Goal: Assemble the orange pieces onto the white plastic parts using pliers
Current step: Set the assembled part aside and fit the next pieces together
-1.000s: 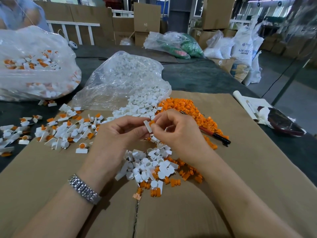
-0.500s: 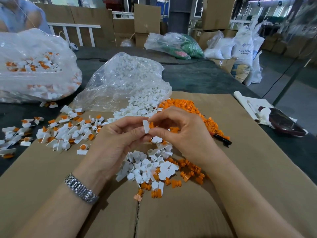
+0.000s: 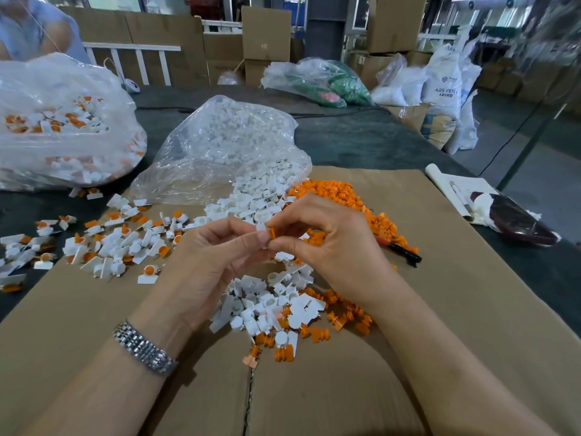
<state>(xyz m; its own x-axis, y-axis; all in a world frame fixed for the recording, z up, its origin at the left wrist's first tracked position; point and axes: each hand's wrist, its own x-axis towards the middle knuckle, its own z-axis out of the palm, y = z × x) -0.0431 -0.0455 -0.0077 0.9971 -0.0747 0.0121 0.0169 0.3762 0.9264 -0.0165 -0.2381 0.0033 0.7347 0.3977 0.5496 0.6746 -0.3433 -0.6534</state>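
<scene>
Right now you are pinching one orange piece (image 3: 272, 233) in your right hand (image 3: 333, 247) and pressing it against one small white part (image 3: 261, 227), which your left hand (image 3: 213, 256) is gripping between thumb and fingertips, both held above the near loose pile (image 3: 273, 306). By the look of it, the job is partly done: dozens of joined pieces (image 3: 103, 243) are lying scattered to the left, too many to count, and more are filling one bag (image 3: 59, 127) far left. Much is remaining: one open bag of white parts (image 3: 226, 146), one orange heap (image 3: 342, 196). One pair of pliers (image 3: 402, 251) is lying unused beside your right hand.
</scene>
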